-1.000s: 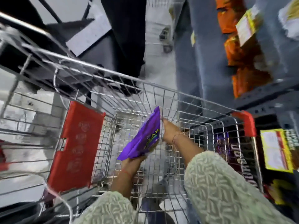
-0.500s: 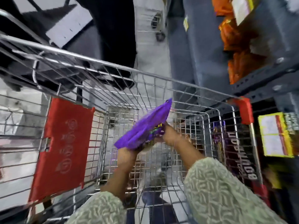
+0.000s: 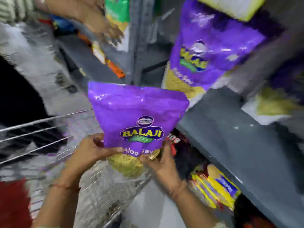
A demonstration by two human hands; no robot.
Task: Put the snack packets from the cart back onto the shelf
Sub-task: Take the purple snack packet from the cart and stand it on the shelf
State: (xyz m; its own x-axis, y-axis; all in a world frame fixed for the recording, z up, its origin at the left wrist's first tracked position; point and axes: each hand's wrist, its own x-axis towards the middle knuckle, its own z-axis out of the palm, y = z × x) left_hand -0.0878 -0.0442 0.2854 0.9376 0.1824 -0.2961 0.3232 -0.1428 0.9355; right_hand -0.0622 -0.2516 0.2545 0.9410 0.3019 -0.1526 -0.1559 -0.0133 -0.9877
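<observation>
the purple snack packet (image 3: 136, 119) is serving as the landmark here, standing upright in mid-air with its printed face toward the camera. to its left and below it, the wire cart (image 3: 49, 129) is showing as blurred bars, and the packet is sitting above the cart's rim rather than inside it. just at the packet's lower left corner, the left hand (image 3: 92, 152) is closing around the edge, thumb lying across the front, fingers hidden behind. at the lower right corner the right hand (image 3: 159, 163) is pinching the bottom the same way, so both hands are wrapped on the packet and neither is spread wide.

the packet is looking light and puffed with air, its film glossy and likely slippery, the contents probably brittle. taking it by the bottom corners or the flat top seal seems wiser than squeezing the belly.

to the right of the packet and a little higher, the grey shelf (image 3: 230, 129) is lying bare near its front edge, and above and right of the packet a matching purple packet (image 3: 205, 55) is standing there already, which suggests the spot to aim for.
</observation>
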